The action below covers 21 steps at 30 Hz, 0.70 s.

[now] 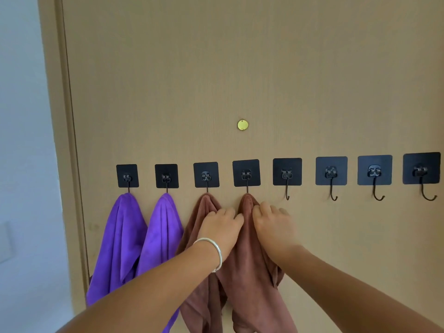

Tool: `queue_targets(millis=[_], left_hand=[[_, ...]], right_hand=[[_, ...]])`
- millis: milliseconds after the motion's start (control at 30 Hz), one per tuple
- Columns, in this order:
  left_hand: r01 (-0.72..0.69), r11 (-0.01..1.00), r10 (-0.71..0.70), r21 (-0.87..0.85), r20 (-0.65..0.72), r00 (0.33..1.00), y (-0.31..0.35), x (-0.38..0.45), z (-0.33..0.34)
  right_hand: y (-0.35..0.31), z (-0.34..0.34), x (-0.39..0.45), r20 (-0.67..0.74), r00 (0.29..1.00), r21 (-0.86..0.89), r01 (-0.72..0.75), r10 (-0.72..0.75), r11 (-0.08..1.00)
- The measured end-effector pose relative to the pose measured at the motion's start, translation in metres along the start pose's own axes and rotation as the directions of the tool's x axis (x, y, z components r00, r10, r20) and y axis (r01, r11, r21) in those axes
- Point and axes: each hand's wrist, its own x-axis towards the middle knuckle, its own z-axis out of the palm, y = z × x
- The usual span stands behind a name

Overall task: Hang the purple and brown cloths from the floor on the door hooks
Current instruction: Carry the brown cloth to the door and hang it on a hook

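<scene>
Two purple cloths and two brown cloths hung from the four leftmost hooks on the door. Both hands flanked the fourth cloth below its hook: the left hand and right hand had their fingers curled, gripping its folds. Four hooks to the right stood bare.

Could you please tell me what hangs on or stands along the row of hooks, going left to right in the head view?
First purple cloth → second purple cloth → first brown cloth → second brown cloth → four bare hooks.
</scene>
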Motion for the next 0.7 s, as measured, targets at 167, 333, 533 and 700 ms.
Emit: queue_targets(millis=[167, 333, 533, 700], left_hand=[[-0.088, 0.995, 0.091, 0.042, -0.060, 0.994, -0.011, -0.004, 0.002], [-0.036, 0.999, 0.037, 0.015, -0.073, 0.997, -0.019, -0.006, -0.011], [-0.093, 0.994, 0.067, -0.063, -0.333, 0.941, -0.003, -0.001, -0.027], [-0.166, 0.979, 0.113, -0.115, -0.367, 0.924, 0.033, 0.017, -0.035]], right_hand=[[0.006, 0.001, -0.013, -0.044, 0.999, 0.038, -0.027, 0.028, 0.999], [0.007, 0.001, -0.028, -0.003, 0.997, 0.079, -0.075, 0.075, 0.994], [0.016, -0.006, -0.043, -0.024, 0.997, 0.161, -0.062, 0.067, 0.985], [0.045, -0.025, -0.057, -0.005, 0.982, 0.128, -0.185, 0.187, 0.974]])
